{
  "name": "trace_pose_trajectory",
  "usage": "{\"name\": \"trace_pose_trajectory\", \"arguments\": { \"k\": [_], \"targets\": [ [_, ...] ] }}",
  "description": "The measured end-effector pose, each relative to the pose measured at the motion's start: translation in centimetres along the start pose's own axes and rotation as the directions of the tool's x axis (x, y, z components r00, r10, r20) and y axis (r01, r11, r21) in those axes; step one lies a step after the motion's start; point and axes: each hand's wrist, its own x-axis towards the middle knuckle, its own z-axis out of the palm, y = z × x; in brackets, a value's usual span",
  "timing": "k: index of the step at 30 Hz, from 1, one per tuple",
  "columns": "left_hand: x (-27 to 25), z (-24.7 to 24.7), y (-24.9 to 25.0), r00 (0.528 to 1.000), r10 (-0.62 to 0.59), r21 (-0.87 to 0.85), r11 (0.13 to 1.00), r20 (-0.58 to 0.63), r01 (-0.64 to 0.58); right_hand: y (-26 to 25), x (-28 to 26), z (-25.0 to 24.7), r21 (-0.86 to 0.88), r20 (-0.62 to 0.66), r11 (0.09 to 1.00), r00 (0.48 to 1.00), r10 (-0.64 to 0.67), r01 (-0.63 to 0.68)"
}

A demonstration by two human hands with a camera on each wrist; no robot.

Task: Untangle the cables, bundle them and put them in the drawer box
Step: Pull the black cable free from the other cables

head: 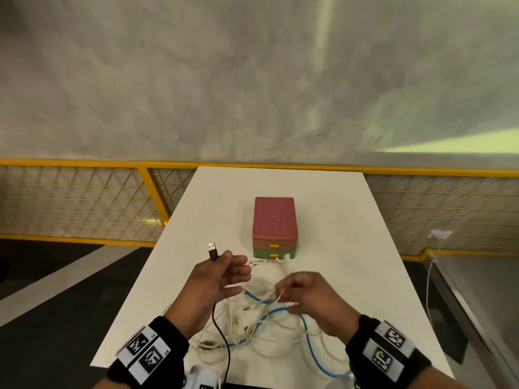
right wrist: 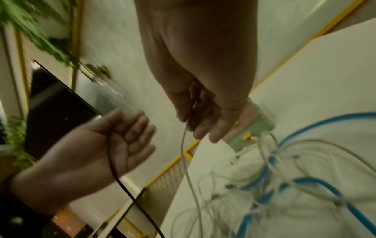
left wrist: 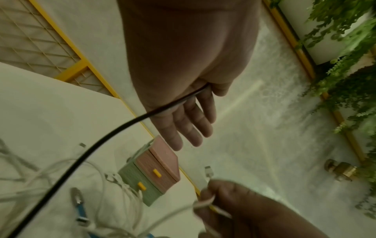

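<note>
Cables (head: 261, 313), white, blue and black, lie knotted on the near half of the white table (head: 337, 209), just in front of the shut drawer box (head: 274, 226). The left hand (head: 213, 279) pinches the black cable (head: 222, 332) below its plug, other fingers loose; the right hand (head: 309, 296) pinches a white cable (right wrist: 184, 145). Best draw the black one out slowly, letting loops slip rather than tighten. Its plug (head: 212, 249) points up and away, the cord trailing toward the near edge.
</note>
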Motion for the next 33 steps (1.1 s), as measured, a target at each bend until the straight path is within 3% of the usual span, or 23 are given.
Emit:
{"name": "trace_pose_trajectory", "arguments": {
  "k": [3,8,11,22,25,27,29,33],
  "targets": [
    [0.4,2.6,1.1,0.998,0.010,0.018,1.000,0.066,-0.011,-3.6,-1.3,-0.6,0.089,-0.136,0.970,0.968,-0.212,0.226],
    [1.1,7.3,4.4,0.970,0.070,0.057,0.995,0.233,-0.085,-7.6,-3.1,-0.6,-0.027,-0.176,0.903,0.887,-0.426,0.429],
    [1.2,9.3,5.9,0.936,0.116,0.014,0.992,0.332,-0.128,-8.7,-4.1,-0.6,-0.031,-0.175,0.888,0.872,-0.457,0.459],
    [0.7,12.2,6.6,0.912,0.117,-0.055,0.993,0.393,-0.104,-8.5,-5.5,-1.8,-0.095,-0.177,0.839,0.820,-0.544,0.536],
    [0.9,12.0,6.9,0.929,0.127,-0.053,0.992,0.347,-0.115,-7.3,-5.2,-2.1,-0.104,-0.226,0.883,0.853,-0.470,0.458],
    [1.0,11.7,7.3,0.928,0.147,-0.008,0.988,0.344,-0.153,-6.2,-5.1,-2.3,0.023,-0.262,0.955,0.924,-0.280,0.295],
    [1.1,11.3,7.7,0.918,0.172,0.007,0.982,0.357,-0.187,-5.1,-5.3,-2.0,0.165,-0.172,0.976,0.979,-0.114,0.143],
    [0.8,11.1,7.6,0.896,0.202,0.015,0.974,0.396,-0.226,-4.5,-5.5,-0.6,0.319,0.049,0.946,0.998,0.044,-0.057]
  ]
}}
